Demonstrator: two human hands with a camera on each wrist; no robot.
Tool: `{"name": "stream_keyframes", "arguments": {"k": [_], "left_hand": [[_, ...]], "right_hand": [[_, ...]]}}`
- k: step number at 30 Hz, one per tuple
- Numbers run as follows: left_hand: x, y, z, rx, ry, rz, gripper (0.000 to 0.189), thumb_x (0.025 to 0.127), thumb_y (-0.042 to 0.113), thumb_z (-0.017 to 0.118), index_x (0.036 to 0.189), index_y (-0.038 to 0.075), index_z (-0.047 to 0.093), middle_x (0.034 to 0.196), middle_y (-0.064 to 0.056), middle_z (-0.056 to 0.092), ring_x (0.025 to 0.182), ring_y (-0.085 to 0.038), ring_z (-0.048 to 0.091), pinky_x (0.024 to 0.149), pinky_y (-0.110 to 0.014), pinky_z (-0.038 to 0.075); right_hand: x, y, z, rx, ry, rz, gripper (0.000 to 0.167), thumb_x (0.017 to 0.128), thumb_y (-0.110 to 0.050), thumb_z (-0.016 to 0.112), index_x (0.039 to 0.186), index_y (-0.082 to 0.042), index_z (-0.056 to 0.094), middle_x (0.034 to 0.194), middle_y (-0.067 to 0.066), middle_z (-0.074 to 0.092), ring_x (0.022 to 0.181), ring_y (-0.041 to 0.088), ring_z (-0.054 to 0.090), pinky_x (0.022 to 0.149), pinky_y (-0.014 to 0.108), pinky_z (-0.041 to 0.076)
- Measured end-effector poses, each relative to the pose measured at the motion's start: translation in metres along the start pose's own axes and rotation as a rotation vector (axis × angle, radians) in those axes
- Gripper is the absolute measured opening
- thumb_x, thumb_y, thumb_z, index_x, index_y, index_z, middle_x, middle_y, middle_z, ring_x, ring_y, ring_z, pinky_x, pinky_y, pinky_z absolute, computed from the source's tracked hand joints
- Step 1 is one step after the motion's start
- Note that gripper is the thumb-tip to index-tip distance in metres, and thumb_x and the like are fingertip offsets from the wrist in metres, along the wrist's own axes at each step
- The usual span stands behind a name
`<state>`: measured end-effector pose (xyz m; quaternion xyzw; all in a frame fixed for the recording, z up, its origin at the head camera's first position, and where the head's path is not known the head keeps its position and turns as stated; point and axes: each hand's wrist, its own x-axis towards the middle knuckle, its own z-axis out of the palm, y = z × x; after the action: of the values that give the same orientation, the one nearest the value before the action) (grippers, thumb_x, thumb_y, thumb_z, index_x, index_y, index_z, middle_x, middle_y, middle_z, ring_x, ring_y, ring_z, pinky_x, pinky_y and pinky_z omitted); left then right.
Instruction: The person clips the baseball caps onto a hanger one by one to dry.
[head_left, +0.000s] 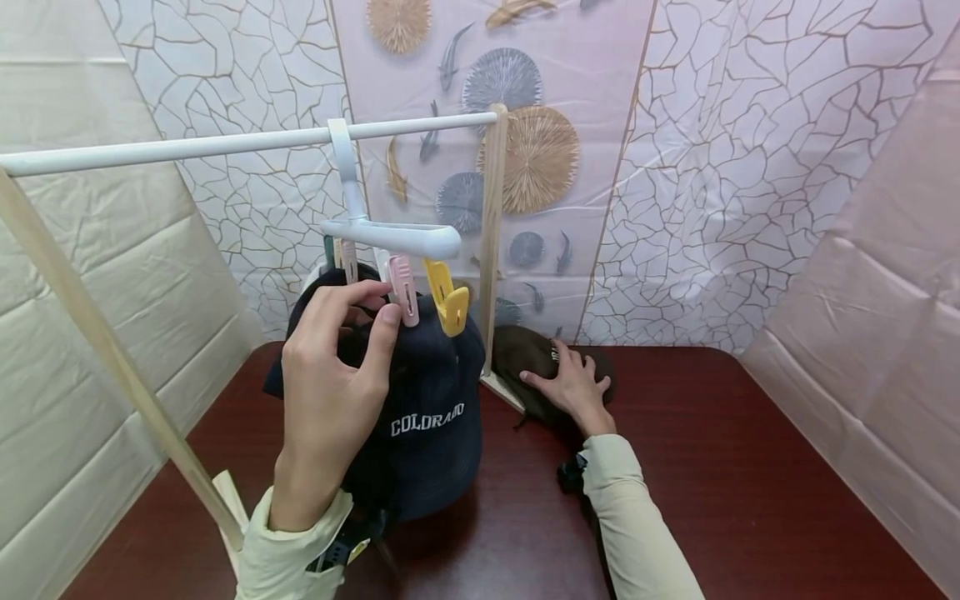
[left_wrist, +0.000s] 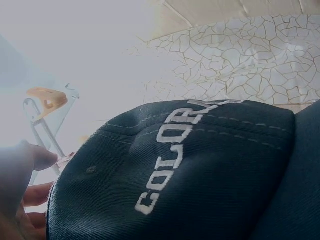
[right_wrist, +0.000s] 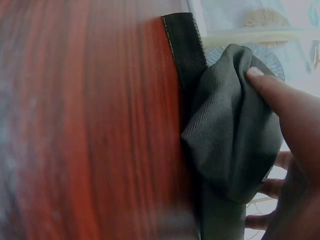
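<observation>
A navy cap [head_left: 431, 358] with COLORADO in white letters hangs below a light blue hanger [head_left: 397, 237]. A pink clothespin [head_left: 403, 290] and a yellow clothespin [head_left: 448, 300] are at its top edge. My left hand [head_left: 330, 375] is raised beside it, thumb and forefinger apart at the pink pin's left edge. In the left wrist view the cap's crown [left_wrist: 120, 170] hides part of the fingers. My right hand [head_left: 573, 387] grips a dark brown cap [head_left: 525, 358] on the table, its thumb [right_wrist: 270, 85] pressing a fold in the fabric.
The hanger hooks over a white rod [head_left: 225, 147] on a wooden frame with a right post [head_left: 492, 242] and a slanting left leg [head_left: 112, 350]. More clothespins [head_left: 347, 257] hang at the hanger's far end. A reddish-brown table [head_left: 750, 467] lies beneath, with patterned cloth walls around.
</observation>
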<state>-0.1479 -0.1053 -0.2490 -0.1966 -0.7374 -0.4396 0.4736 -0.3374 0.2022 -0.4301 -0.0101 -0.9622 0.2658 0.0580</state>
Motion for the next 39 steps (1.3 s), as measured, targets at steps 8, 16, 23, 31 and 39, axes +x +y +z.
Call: {"name": "stream_keyframes", "arguments": {"k": [8,16,23,31,39], "left_hand": [[0.000,0.000,0.000,0.004,-0.003,-0.004,0.023,0.104,0.020,0.069,0.120,0.005,0.074,0.105,-0.009,0.068,0.094,-0.018,0.062,0.086,-0.033,0.047],[0.000,-0.001,-0.001,-0.007,-0.002,0.002,0.022,0.104,0.020,0.069,0.119,0.005,0.074,0.105,-0.009,0.068,0.093,-0.017,0.063,0.087,-0.030,0.048],[0.000,-0.002,-0.002,0.000,-0.007,-0.007,0.023,0.104,0.021,0.069,0.120,0.005,0.074,0.106,-0.009,0.068,0.095,-0.017,0.064,0.089,-0.032,0.049],[0.001,-0.002,-0.003,-0.003,0.001,0.006,0.023,0.104,0.020,0.069,0.120,0.004,0.074,0.105,-0.009,0.069,0.094,-0.018,0.064,0.088,-0.030,0.049],[0.001,-0.002,-0.001,-0.010,-0.014,0.007,0.023,0.104,0.020,0.069,0.120,0.005,0.074,0.106,-0.009,0.069,0.094,-0.017,0.063,0.089,-0.031,0.049]], "right_hand": [[-0.001,0.003,-0.001,0.068,0.097,-0.008,0.086,0.096,-0.059,0.069,0.163,-0.015,0.036,0.164,0.020,0.038,0.149,0.054,0.025,0.110,0.085,0.012],[-0.005,-0.004,-0.012,0.050,0.111,0.002,0.079,0.097,-0.053,0.071,0.158,-0.011,0.042,0.160,0.020,0.045,0.143,0.050,0.038,0.108,0.083,0.020],[-0.011,-0.015,-0.026,-0.030,0.070,0.017,0.081,0.101,-0.053,0.064,0.163,-0.011,0.033,0.156,0.031,0.041,0.141,0.055,0.040,0.105,0.081,0.030],[-0.028,-0.029,-0.040,-0.063,0.036,0.041,0.081,0.101,-0.057,0.062,0.165,-0.017,0.032,0.153,0.033,0.044,0.134,0.054,0.048,0.103,0.078,0.035],[-0.051,-0.046,-0.054,-0.113,-0.017,0.106,0.088,0.102,-0.057,0.060,0.165,-0.007,0.026,0.152,0.032,0.048,0.128,0.050,0.055,0.104,0.074,0.038]]}}
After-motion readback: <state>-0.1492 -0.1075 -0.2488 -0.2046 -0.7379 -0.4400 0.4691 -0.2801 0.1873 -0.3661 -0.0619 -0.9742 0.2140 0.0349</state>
